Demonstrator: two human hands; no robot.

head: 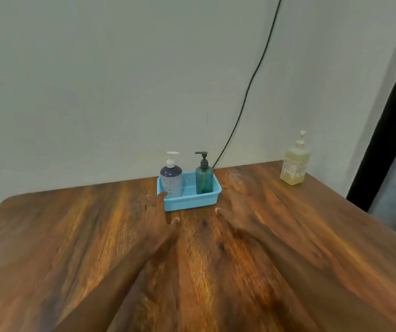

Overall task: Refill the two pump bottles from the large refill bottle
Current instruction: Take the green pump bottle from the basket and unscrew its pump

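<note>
Both hands spread open, holding nothing: left hand (155,213) at the left end of the light-blue plastic mesh basket (191,200), right hand (236,207) beside its right end. Inside, upright: white-pump purple bottle (171,180) left, black-pump teal bottle (204,176) right. Yellow refill bottle (295,164) well apart, far right, nearer the right hand. Brown wooden table (216,271); pale wall (96,80), black cable (252,80).

Looking like plain home or small office room, not lab or workshop. Wood-grain table (288,236) standing against bare pale painted wall (96,80). Black cable (252,80) hanging down wall behind table. Small blue plastic basket (189,202) holding household pump bottles. Dark frame (384,140) running down right edge; door or window, cannot tell.
</note>
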